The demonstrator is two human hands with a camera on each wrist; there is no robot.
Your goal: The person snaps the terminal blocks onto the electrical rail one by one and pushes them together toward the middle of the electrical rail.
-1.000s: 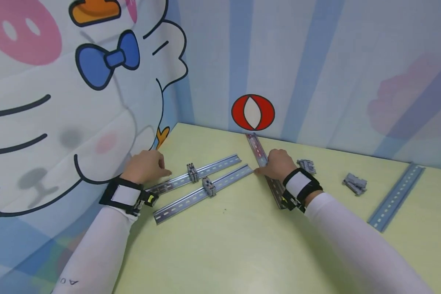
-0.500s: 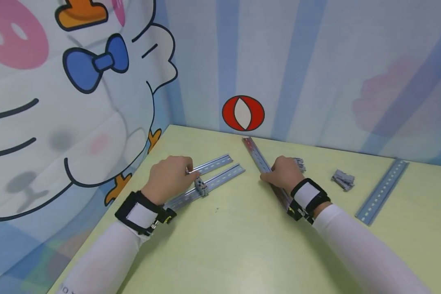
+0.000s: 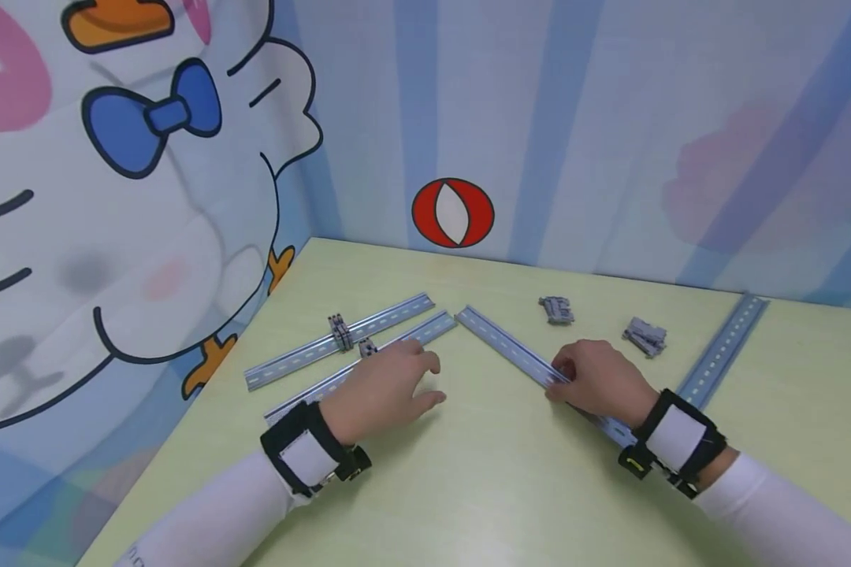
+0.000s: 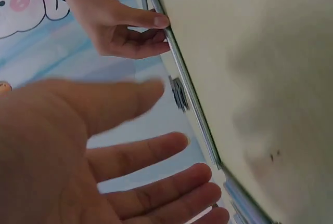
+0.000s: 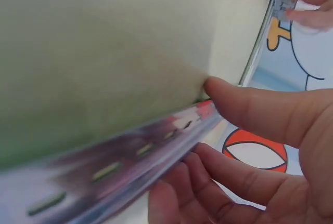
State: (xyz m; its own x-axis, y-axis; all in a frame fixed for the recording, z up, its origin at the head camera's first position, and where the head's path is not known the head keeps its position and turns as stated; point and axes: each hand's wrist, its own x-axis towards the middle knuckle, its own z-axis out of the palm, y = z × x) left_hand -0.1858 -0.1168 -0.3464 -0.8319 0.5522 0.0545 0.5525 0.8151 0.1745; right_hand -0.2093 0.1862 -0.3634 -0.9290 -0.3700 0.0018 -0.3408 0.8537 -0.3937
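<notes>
My right hand (image 3: 603, 382) pinches a slotted metal DIN rail (image 3: 503, 342) between thumb and fingers, near its middle. In the right wrist view the thumb lies at one edge of the rail (image 5: 119, 167) and the fingers at the other. My left hand (image 3: 383, 390) holds nothing; its fingers are spread above the table, beside the nearer of two parallel DIN rails. The farther rail (image 3: 397, 313) carries a grey terminal block cluster (image 3: 340, 332). A similar cluster (image 3: 367, 347) on the nearer rail (image 3: 436, 325) is partly hidden by the left hand.
Two loose groups of grey terminal blocks, one at the back (image 3: 556, 309) and one farther right (image 3: 645, 337), lie beyond the right hand. Another DIN rail (image 3: 726, 346) lies at the right, partly behind the right wrist. Printed walls border the table (image 3: 482, 504) at the left and back.
My left hand has left the parallel rails' block area and moved right and nearer. My right hand has drawn its rail away from the back wall, toward me and to the right.
</notes>
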